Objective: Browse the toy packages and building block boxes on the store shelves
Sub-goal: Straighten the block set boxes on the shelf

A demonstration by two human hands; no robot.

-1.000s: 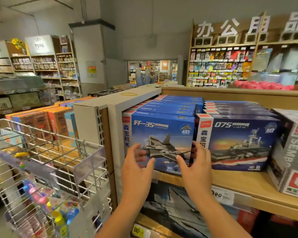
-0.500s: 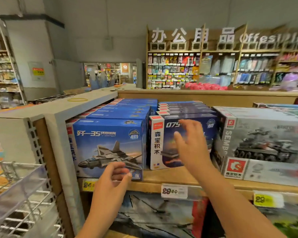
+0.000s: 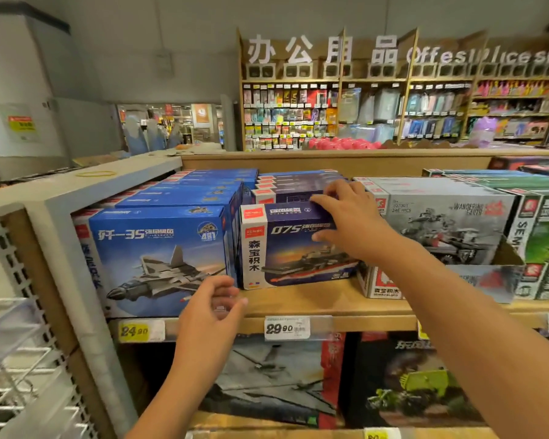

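The dark blue warship box stands at the front of its row on the wooden shelf, and the right hand has just moved onto it: half a second ago it hovered in front, now its fingers curl over the top edge with the thumb on the face. The left hand has slipped off the fighter-jet box beside it and hangs at that box's lower right corner, fingers loosely curled, holding nothing. Browsing has passed to the warship set, likely about to be pulled out.
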